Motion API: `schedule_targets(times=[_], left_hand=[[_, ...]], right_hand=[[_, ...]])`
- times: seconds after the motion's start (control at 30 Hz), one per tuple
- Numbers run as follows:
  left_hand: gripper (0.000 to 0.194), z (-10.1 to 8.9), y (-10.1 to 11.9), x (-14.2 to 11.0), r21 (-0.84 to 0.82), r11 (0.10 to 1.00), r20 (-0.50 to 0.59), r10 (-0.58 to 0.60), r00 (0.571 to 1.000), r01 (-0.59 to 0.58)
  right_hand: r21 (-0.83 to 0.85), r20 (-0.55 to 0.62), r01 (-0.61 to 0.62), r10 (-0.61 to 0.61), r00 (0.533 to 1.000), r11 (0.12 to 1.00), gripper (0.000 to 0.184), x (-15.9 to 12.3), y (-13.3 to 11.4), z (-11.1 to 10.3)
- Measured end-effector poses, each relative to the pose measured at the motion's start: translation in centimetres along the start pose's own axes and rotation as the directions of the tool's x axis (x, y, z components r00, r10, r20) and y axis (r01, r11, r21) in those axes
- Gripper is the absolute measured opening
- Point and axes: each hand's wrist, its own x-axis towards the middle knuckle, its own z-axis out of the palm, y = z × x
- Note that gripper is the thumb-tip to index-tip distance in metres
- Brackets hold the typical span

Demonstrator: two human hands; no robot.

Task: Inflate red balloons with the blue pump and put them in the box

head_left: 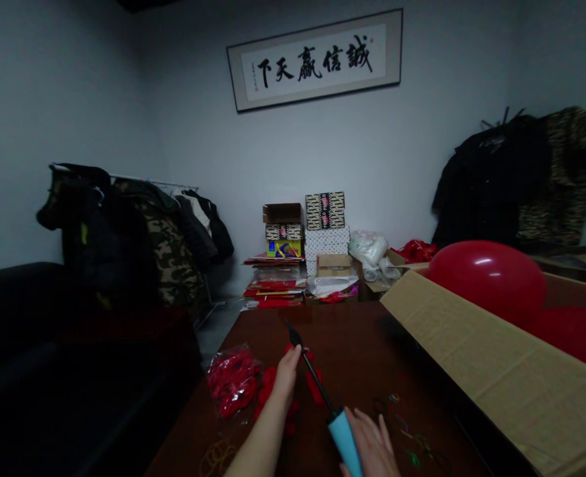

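Observation:
A hand balloon pump (344,438) with a light blue barrel, a thin black rod and a pointed black tip slants over the brown table (352,331). My left hand (288,371) pinches the black part just below the tip. Around the blue barrel lies my right hand (370,440), thumb on one side and fingers loosely extended on the other, cut off by the lower edge. Red pieces (315,387) lie on the table behind my left hand, partly hidden by it. Left of them sits a clear bag of red items (233,379).
Right of the table, an open cardboard box (492,364) holds large red balloons (486,278). Rubber bands (217,457) and small coloured loops (415,437) lie on the table. Stacked boxes (327,242) stand against the far wall; coats (158,245) hang at left.

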Motion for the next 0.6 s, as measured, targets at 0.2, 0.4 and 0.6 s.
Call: schedule_targets(times=[0.2,0.4,0.6], left_hand=[[0.051,0.2,1.9,-1.4,0.07,0.995,0.017,0.064,0.998,-0.066],[0.052,1.4,1.4,-4.4,0.036,0.999,0.149,-0.022,0.989,0.017],[0.05,3.7,-0.6,-8.3,0.243,0.97,0.33,-0.058,0.942,-0.025]], right_hand=[[-0.012,-0.086,0.141,-0.142,0.986,0.99,0.073,0.3,0.1,-2.4],[-0.003,-0.087,0.131,-0.131,0.988,0.991,0.068,0.5,-1.2,-4.6],[0.038,-0.096,0.007,-0.003,0.995,0.999,0.058,0.1,-1.8,-5.0]])
